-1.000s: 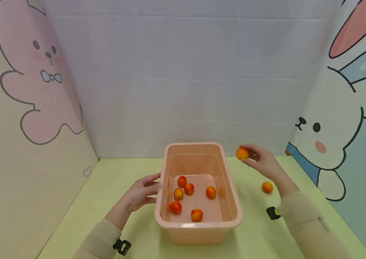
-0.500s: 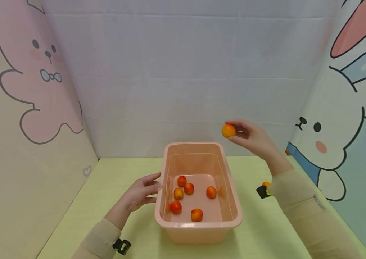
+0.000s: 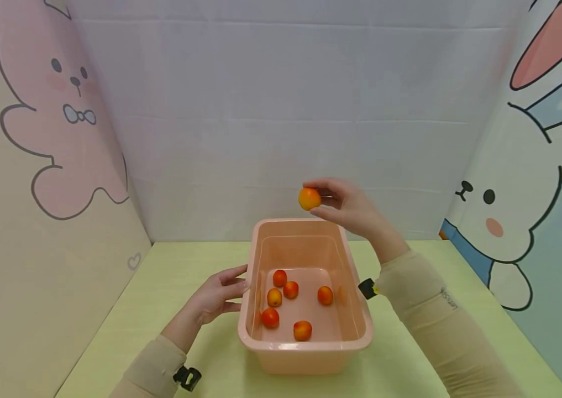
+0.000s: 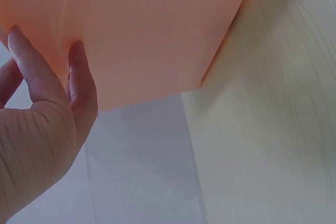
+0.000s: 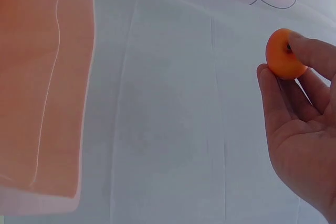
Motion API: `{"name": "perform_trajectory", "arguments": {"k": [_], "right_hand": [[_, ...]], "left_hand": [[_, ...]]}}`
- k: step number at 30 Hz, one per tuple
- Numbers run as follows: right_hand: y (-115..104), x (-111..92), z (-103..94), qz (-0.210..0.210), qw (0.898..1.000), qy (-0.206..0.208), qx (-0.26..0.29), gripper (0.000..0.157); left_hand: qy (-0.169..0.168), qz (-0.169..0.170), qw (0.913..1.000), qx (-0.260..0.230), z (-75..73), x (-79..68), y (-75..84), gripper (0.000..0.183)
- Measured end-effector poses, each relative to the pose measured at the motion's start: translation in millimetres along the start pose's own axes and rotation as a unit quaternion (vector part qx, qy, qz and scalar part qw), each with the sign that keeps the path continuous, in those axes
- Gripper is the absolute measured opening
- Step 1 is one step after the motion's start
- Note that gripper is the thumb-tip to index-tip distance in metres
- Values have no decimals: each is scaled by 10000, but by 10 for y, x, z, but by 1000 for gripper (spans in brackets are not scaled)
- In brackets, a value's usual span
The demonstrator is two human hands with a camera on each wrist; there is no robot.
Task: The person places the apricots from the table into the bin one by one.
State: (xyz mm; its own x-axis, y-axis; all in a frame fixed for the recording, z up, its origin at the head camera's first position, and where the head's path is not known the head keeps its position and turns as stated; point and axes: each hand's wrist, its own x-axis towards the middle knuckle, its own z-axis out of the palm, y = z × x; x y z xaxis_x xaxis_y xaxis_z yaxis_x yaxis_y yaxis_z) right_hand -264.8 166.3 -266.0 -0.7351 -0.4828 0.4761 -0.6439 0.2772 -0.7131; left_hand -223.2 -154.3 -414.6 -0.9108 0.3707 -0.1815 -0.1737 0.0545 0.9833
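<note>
My right hand (image 3: pixel 352 207) pinches a small round orange fruit (image 3: pixel 309 199) between thumb and fingertips, above the far rim of the pink plastic bin (image 3: pixel 305 356). In the right wrist view, a dark spot shows on the fruit (image 5: pixel 283 59) beside the thumb. My left hand (image 3: pixel 218 296) rests against the bin's left side with its fingers spread. The left wrist view shows those fingertips (image 4: pixel 77 51) at the outer wall, not wrapped round it. Several red-orange fruits (image 3: pixel 290 289) lie apart or in a loose group on the bin's floor.
The bin stands on a pale yellow-green table (image 3: pixel 201 254). A white sheet (image 3: pixel 281 110) hangs behind it. Side panels carry a pink cartoon animal (image 3: pixel 77 166) on the left and a cartoon rabbit (image 3: pixel 509 221) on the right.
My right hand has carried the fruit up and left, from beside the bin to above its far end. My sleeve now hides the fruit on the table. The left hand stays put.
</note>
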Motion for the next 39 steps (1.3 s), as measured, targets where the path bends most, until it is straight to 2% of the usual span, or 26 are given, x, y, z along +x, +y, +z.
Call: {"name": "perform_trajectory", "arguments": {"k": [2, 8, 15, 23, 34, 39], "right_hand": [[-4, 29, 71, 28, 10000, -62, 25, 47], [39, 100, 289, 185, 9976, -348, 561, 46], [171, 149, 495, 659, 9911, -784, 853, 45], [355, 202, 686, 872, 9860, -1220, 733, 43], [500, 206, 838, 1200, 9806, -1356, 754, 44], [565, 180, 878, 1308, 9758, -1586, 739, 44]], "left_hand": [[-7, -7, 10000, -3, 3, 0, 2, 67], [-36, 22, 10000, -33, 4, 2, 11, 67], [-126, 57, 9999, -39, -7, 3, 15, 67], [-182, 41, 9998, -113, -16, -15, 21, 66], [-290, 129, 9994, -161, -14, -19, 19, 66], [-285, 131, 9994, -151, -21, -17, 6, 67]]}}
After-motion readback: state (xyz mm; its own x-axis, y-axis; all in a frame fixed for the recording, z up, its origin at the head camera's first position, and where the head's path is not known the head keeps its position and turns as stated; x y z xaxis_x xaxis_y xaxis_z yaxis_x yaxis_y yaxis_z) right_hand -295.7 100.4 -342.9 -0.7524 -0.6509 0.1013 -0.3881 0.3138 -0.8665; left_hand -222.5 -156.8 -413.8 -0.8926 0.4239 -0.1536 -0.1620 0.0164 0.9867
